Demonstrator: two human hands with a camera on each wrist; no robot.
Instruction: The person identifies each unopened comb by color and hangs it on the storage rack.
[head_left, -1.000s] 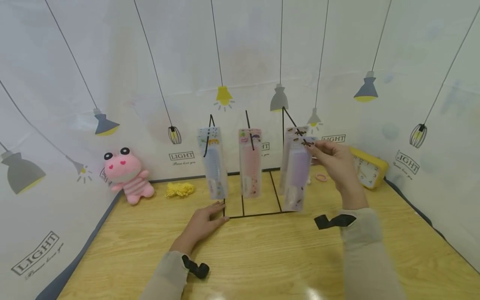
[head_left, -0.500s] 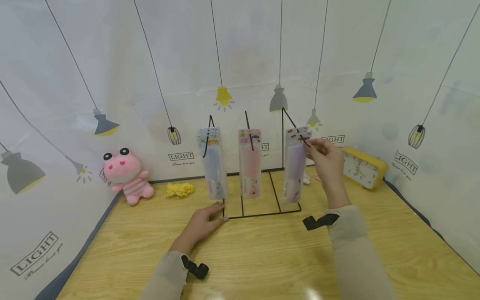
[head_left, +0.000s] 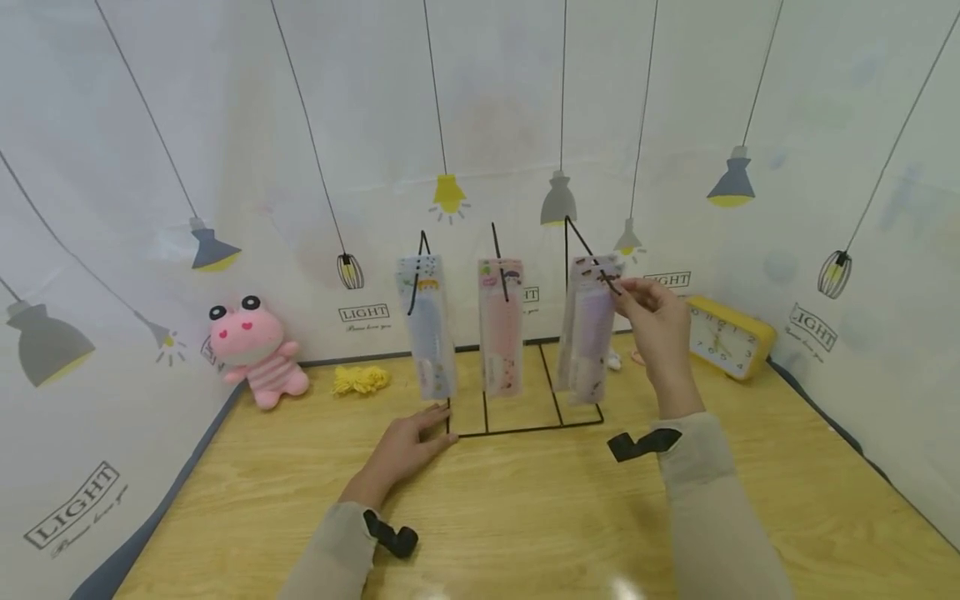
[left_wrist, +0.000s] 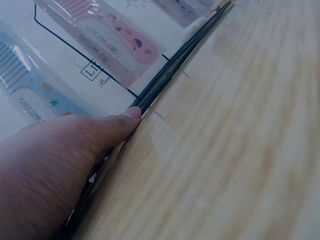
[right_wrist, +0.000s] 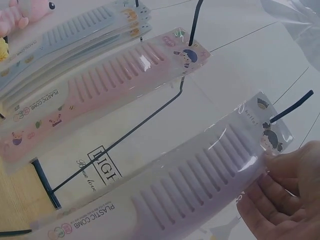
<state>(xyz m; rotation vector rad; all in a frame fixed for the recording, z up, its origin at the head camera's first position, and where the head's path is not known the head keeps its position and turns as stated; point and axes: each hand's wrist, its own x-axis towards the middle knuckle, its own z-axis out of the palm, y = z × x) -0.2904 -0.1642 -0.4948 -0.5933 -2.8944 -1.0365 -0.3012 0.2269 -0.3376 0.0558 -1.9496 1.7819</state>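
A black wire display rack stands on the table, with packaged plastic combs on its three hooks. Blue comb packs hang at left, pink comb packs in the middle. On the right hook, my right hand pinches the upper edge of a front purple comb pack; the hook tip pokes through the pack's top in the right wrist view. Another purple pack hangs behind it. My left hand rests at the rack's front left base corner, its straight thumb pressed along the base wire.
A pink plush toy and a bundle of yellow cord lie left of the rack. At right stand a yellow clock and a small white item. A printed curtain closes off the back.
My right hand has moved left and carried the front purple comb pack back along the right hook, closer to the other purple pack. The left hand stays at the rack base.
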